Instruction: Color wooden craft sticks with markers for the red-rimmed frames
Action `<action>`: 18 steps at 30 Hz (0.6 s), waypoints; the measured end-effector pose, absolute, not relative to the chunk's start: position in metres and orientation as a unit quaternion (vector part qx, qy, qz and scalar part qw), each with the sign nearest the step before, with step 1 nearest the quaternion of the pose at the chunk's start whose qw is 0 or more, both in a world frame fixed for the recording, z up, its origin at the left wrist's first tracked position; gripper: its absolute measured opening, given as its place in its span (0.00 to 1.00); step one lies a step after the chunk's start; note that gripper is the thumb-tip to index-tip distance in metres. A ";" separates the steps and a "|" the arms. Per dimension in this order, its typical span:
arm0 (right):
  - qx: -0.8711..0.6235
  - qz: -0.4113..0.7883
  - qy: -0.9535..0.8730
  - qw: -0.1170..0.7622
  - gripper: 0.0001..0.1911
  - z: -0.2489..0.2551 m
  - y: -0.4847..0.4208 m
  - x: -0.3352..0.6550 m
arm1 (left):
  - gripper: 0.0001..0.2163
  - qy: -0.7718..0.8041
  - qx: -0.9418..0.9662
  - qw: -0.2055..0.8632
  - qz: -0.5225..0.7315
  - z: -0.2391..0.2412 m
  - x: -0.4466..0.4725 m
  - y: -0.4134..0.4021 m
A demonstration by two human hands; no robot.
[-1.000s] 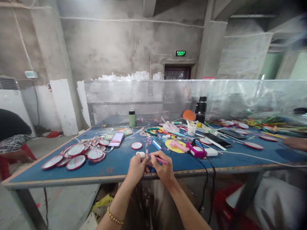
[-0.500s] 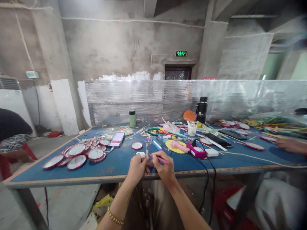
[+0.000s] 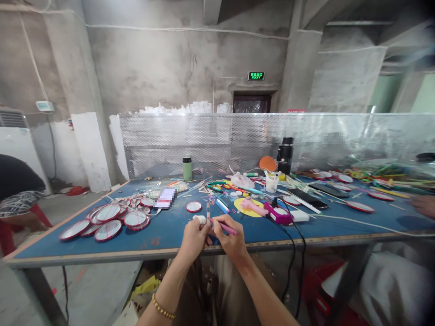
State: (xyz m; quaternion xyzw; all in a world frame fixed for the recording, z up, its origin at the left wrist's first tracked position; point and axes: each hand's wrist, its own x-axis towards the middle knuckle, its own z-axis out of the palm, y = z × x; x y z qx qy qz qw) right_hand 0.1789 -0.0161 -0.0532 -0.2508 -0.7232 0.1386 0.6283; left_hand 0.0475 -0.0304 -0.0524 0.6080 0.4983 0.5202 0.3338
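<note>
At the near edge of the blue table (image 3: pixel 163 233), my left hand (image 3: pixel 193 237) is closed around a thin wooden stick (image 3: pixel 208 210) that stands upright, with a small white piece at its fingertips. My right hand (image 3: pixel 231 237) is closed on a pink pen (image 3: pixel 227 227), whose tip points left toward the stick. The two hands touch each other just above the table edge. A small round red-rimmed mirror (image 3: pixel 193 207) lies just beyond them.
Several red-rimmed round mirrors (image 3: pixel 108 219) lie at the left. A green flask (image 3: pixel 187 168), black bottle (image 3: pixel 285 155), pink glue gun (image 3: pixel 254 208), magenta box (image 3: pixel 278 214) with black cables, phones and sticks crowd the middle and right. A perforated metal screen (image 3: pixel 238 140) backs the table. Another person's hand (image 3: pixel 423 206) is far right.
My hands stay in place with only slight shifts of the pen. The other person's hand at the far right has drawn back toward the right edge.
</note>
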 end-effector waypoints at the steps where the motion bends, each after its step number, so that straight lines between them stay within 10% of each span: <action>1: -0.252 0.136 -0.722 0.629 0.08 -0.053 -0.016 0.179 | 0.17 0.499 0.609 0.331 0.520 -0.052 0.047 -0.030; 18: -0.243 0.120 -0.721 0.637 0.07 -0.053 -0.016 0.178 | 0.16 0.507 0.608 0.322 0.518 -0.054 0.047 -0.030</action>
